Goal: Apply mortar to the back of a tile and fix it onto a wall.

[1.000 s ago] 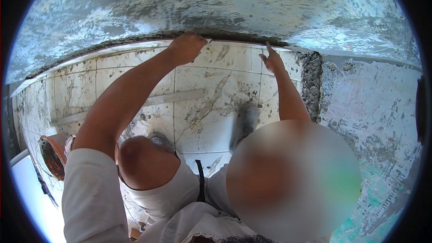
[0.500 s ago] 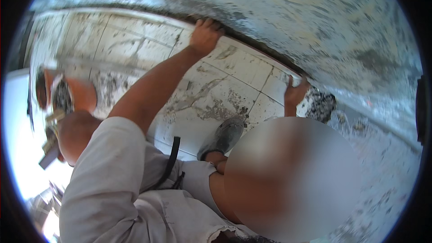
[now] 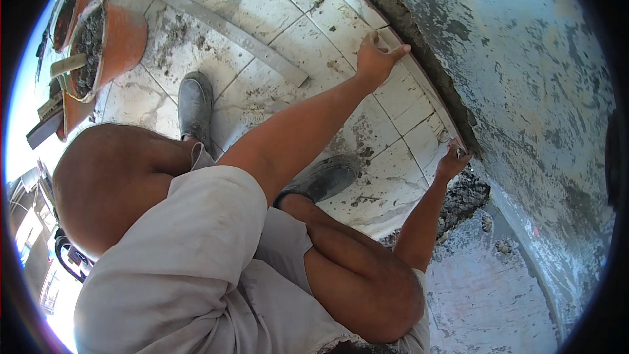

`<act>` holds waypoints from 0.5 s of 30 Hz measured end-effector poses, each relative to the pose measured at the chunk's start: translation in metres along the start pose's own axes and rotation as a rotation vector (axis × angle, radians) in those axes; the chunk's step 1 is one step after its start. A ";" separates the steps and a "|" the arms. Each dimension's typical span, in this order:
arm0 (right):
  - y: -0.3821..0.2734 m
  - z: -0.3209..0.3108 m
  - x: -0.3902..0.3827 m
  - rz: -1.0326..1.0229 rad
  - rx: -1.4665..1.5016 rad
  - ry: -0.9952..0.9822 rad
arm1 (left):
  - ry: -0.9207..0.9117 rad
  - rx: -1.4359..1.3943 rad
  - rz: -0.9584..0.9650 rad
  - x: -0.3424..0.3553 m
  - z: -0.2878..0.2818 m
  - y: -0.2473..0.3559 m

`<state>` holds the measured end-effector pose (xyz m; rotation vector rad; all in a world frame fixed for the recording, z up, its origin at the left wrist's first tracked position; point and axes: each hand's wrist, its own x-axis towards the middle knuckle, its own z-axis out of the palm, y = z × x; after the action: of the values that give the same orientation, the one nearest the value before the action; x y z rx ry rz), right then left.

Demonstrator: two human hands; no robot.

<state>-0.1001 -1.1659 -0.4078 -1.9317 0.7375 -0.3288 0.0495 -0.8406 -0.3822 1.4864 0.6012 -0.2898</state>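
Head view: pale strip (image 3: 426, 85) divides spattered floor (image 3: 367, 124) from patchy wall (image 3: 524, 72).

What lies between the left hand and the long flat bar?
Only stained white floor tiles with grout lines, seen in the head view, between the left hand and the flat bar.

Passable gap between hands (image 3: 376, 63), wall (image 3: 524, 72) barring beyond; buckets (image 3: 126, 40) blocking left

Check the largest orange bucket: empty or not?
Not empty: lumpy grey material shows inside the orange bucket. Exact fill level: cannot tell.
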 end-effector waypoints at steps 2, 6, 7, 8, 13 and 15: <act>-0.008 0.003 -0.004 -0.009 -0.024 -0.014 | 0.019 -0.034 -0.029 0.000 -0.001 0.007; -0.008 -0.006 0.003 0.049 -0.017 -0.019 | 0.049 -0.039 -0.078 -0.005 0.002 0.023; -0.007 -0.006 0.005 0.053 -0.023 -0.018 | 0.046 -0.039 -0.084 -0.004 0.003 0.022; -0.005 -0.005 0.007 0.015 -0.050 -0.025 | 0.048 -0.126 -0.132 -0.001 0.004 0.022; -0.005 -0.007 0.010 -0.037 -0.102 -0.021 | 0.059 -0.111 -0.160 0.000 0.015 0.030; -0.010 -0.001 0.009 -0.056 -0.102 -0.033 | 0.226 0.012 -0.037 0.004 0.018 0.026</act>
<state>-0.0901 -1.1686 -0.3993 -2.0525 0.6910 -0.2985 0.0700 -0.8555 -0.3628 1.5323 0.8093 -0.1543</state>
